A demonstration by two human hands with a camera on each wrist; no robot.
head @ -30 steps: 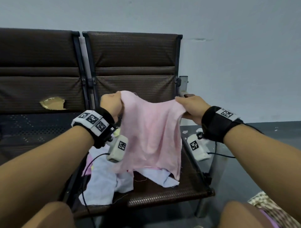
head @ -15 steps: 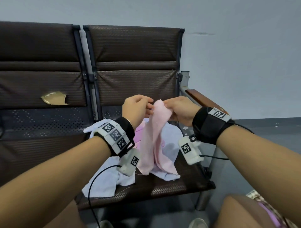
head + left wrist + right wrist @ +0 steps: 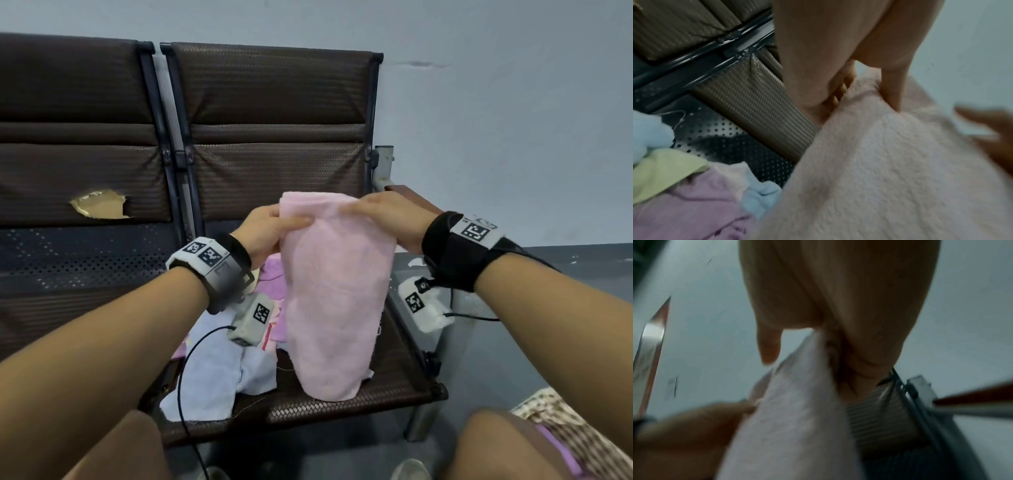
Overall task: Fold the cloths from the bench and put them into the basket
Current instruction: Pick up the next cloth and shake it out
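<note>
Pink cloth (image 3: 337, 291) hangs doubled in front of me, above the worktop (image 3: 394, 383), long axis vertical, running 12 to 6 o'clock. My left hand (image 3: 270, 229) pinches its top edge at 9 o'clock, thumb across the front. My right hand (image 3: 387, 219) grips the same edge at 3 o'clock, fingers curled over it. Both hands sit level, equally near the cloth. Free lower end dangles just over the loose cloths (image 3: 219, 373) on the seat. Judgement: next fold brings bottom up to top. Basket not visible.
</note>
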